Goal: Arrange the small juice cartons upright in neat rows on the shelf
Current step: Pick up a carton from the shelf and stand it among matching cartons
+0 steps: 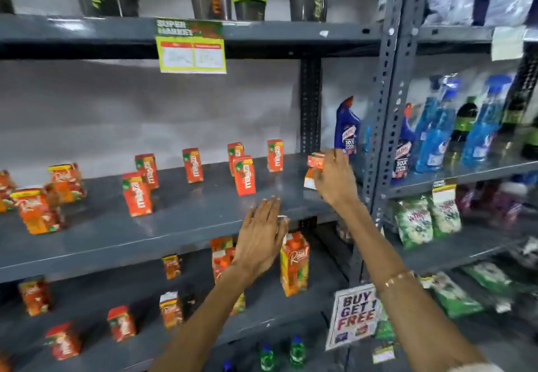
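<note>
Several small red-orange juice cartons stand upright and spread out on the grey middle shelf [174, 226], among them one at the front [137, 194] and one near the middle [244, 175]. My right hand [334, 179] is at the shelf's right end, its fingers closed around a small carton [314, 167] that is tilted and partly hidden. My left hand [260, 237] hovers at the shelf's front edge, palm down, fingers together and extended, holding nothing. Orange cartons of another brand [40, 211] stand at the left.
A perforated grey upright post [390, 109] borders the shelf on the right, with a blue cleaner bottle [346, 127] just beside my right hand. Shaker bottles stand on the shelf above. The lower shelf holds more cartons, including a taller one [294, 264]. A promo sign [353, 313] hangs below.
</note>
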A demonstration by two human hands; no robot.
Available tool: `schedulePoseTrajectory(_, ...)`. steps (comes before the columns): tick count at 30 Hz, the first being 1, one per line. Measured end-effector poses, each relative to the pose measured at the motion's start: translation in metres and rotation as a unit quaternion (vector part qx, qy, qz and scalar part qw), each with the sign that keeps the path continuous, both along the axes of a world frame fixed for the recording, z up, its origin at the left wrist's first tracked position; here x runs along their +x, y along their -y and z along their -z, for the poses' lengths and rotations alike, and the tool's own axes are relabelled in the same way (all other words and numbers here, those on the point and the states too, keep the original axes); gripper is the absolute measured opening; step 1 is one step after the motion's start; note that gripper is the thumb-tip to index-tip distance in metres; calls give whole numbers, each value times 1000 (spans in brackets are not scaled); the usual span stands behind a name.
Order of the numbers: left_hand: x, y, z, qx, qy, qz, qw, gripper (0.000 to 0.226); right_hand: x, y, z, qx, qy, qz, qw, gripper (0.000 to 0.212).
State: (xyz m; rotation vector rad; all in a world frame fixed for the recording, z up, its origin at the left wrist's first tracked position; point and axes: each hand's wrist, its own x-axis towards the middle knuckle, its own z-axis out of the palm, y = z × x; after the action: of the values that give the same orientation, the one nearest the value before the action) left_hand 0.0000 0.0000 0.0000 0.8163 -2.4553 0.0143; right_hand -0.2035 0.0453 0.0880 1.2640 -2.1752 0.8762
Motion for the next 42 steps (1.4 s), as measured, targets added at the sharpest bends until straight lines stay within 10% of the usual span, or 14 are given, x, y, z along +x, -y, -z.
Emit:
schedulePoseTrajectory(10,-3,12,12,-40,47,-42,997,58,-53,35,-50,244,157,0,957,25)
schedulePoseTrajectory(22,18,18,10,-31,32,-21,999,61,-59,37,-37,102,223,-89,965,69)
schedulePoseTrajectory(32,115,33,8,-50,17,-104,993,60,70,24,14,-37,537,-466,702,46)
schedulePoseTrajectory(36,159,41,9,-53,17,-128,990,56,144,51,29,-31,560,-481,674,48)
schedulePoseTrajectory(42,202,53,10,-34,25,-145,988,58,213,114,35,-61,527,-422,735,48)
